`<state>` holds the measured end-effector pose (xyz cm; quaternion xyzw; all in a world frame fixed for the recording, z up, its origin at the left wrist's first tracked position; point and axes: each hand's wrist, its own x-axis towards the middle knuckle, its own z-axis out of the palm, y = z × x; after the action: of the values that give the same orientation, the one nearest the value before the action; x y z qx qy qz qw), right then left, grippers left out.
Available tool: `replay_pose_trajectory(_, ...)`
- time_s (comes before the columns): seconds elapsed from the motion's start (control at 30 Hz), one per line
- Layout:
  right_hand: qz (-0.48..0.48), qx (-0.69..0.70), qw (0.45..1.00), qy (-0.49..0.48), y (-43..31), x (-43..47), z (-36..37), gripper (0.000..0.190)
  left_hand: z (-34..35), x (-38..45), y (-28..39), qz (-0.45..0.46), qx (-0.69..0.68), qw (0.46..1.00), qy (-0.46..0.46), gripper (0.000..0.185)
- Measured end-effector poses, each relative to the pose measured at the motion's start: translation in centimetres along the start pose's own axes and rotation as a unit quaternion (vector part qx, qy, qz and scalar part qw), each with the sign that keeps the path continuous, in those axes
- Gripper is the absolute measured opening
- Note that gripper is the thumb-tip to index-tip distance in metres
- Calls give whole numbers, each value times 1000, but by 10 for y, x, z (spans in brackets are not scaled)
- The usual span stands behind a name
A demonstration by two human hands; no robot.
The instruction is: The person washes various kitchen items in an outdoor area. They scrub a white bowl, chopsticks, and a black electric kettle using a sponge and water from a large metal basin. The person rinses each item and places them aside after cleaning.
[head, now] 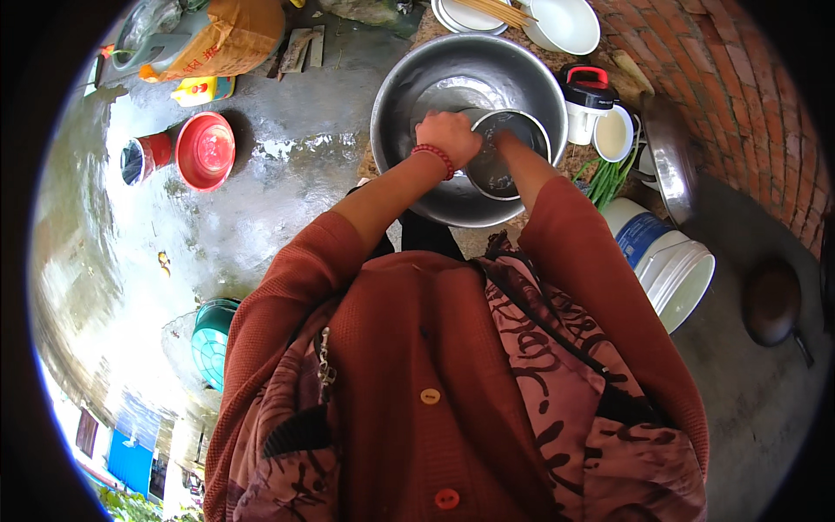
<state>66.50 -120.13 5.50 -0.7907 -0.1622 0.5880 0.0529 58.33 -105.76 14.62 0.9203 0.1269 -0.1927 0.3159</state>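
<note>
A wide stainless steel basin (399,88) stands in front of me. Inside it a smaller round metal pot or bowl (490,173) leans with its mouth tilted towards me. My left hand (449,138), with a red bead bracelet at the wrist, grips the left side of its rim. My right hand (506,141) reaches into the vessel; its fingers are hidden or blurred against the inner wall, and what they hold cannot be made out.
Right of the basin are a black-and-white appliance (586,104), a cup of pale contents (613,134), green onions (608,179) and a tipped white bucket (659,261). White bowls (564,26) and chopsticks (499,10) lie beyond. Red basin (205,151) sits on the wet floor, left; brick wall (737,98) right.
</note>
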Motion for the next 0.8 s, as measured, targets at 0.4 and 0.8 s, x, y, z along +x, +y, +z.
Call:
replay_pose_trajectory(0.4, -35, -233, 972, 6, -4, -30, 6, 40, 7, 3, -5, 17, -3, 1000, 21, 34)
replay_pose_trajectory(0.8, 20, -223, 963, 148, -20, -105, -3, 32, -7, 0, 3, -13, -23, 999, -25, 39)
